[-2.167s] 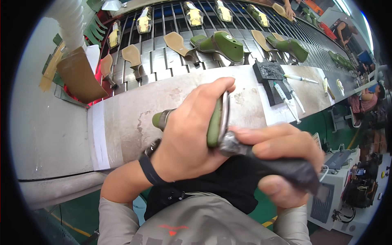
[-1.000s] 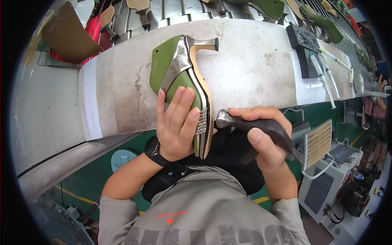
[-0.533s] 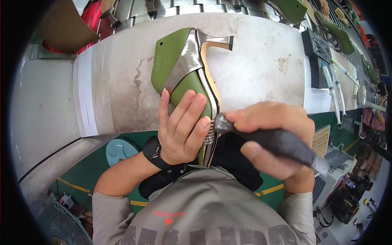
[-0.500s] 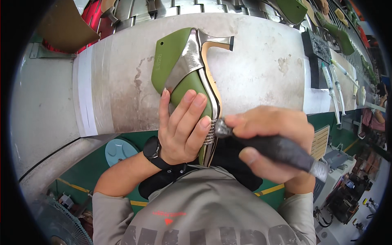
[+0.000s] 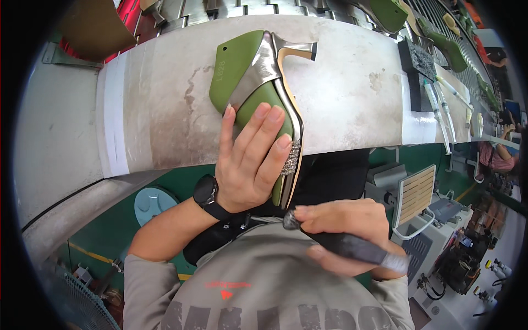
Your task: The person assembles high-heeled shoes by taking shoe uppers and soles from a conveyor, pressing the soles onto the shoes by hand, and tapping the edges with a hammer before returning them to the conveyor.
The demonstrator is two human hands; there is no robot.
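A metallic high-heeled shoe lies on its side on a green shoe last, heel pointing right at the far end. My left hand holds the last and shoe, its fingers laid over the green side and the thumb near a glittery strap. The toe end juts past the bench's near edge, close to my body. In my right hand is a dark-handled tool with a rounded grey tip. That tip hangs just below the toe, apart from the shoe. Motion blurs the tool's other end.
The pale, stained workbench curves across the front. Syringes rest by a black block at its right. Beyond it runs a metal conveyor with more shoes. A fan stands lower left, near a light-blue round lid.
My right hand has moved the tool from beside the glittery strap down toward my body, past the toe. My left hand and the shoe have stayed nearly in place.
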